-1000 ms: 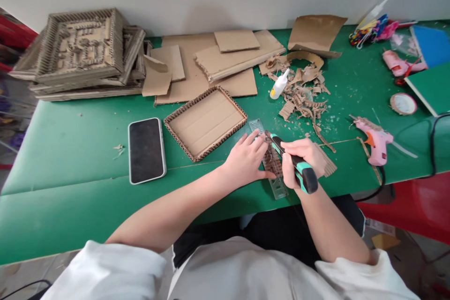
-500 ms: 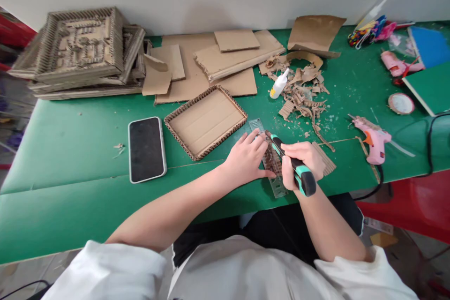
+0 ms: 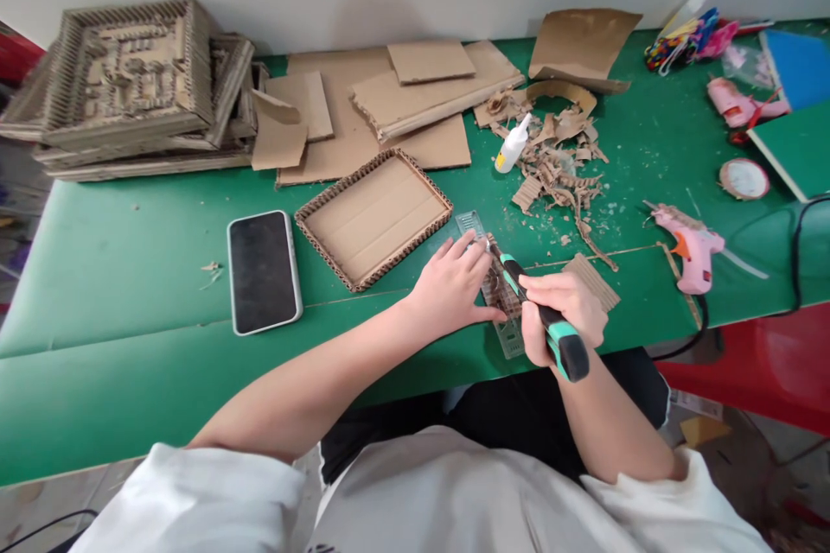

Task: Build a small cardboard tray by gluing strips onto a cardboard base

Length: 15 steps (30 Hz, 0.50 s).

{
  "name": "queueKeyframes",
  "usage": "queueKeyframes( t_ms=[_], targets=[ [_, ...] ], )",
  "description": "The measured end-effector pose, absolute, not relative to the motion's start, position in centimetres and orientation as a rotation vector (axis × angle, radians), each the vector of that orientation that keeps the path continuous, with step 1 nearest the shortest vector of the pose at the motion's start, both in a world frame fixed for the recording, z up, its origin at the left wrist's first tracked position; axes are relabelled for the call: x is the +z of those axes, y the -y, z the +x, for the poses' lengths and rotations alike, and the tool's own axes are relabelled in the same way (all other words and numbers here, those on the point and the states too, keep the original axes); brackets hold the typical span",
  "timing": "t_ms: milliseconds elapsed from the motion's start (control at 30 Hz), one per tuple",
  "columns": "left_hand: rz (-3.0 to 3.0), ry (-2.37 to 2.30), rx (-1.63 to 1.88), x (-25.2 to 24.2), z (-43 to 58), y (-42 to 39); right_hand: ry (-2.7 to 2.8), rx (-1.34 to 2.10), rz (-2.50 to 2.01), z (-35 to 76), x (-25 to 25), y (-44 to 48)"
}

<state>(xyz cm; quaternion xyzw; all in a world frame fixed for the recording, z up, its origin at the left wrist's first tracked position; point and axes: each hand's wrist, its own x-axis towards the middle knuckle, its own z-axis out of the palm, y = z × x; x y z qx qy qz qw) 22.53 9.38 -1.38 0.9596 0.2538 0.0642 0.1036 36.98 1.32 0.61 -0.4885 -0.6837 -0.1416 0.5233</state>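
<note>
My left hand (image 3: 452,287) lies with its fingers spread on a clear plastic stencil ruler (image 3: 512,341), pressing it down. Under the ruler is a piece of brown corrugated cardboard, partly hidden by my fingers. A black and green utility knife (image 3: 558,328) is gripped in my right hand (image 3: 574,302). Its tip points away from me and rests by the ruler's right edge, near my left fingertips. Just right of my right hand lies a small ribbed cardboard piece (image 3: 591,281). A shallow cardboard tray (image 3: 376,220) with corrugated edging stands beyond my left hand.
A phone (image 3: 263,272) lies left of the tray. Stacked cardboard frames (image 3: 130,78), flat sheets (image 3: 311,160) and torn scraps (image 3: 561,164) line the back, with a white glue bottle (image 3: 513,143). To the right are a pink glue gun (image 3: 693,246) and a tape roll (image 3: 743,180).
The knife in my right hand has shifted slightly towards me. My left hand stays spread on the ruler. The whole view has tilted a little.
</note>
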Motion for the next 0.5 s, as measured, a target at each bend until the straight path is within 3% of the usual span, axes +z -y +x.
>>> queueKeyframes(
  t_ms=[500],
  targets=[
    [2.835,-0.760,0.168,-1.2,22.5,-9.3,1.617,-0.283,-1.225,36.5,0.3,1.1]
  ],
)
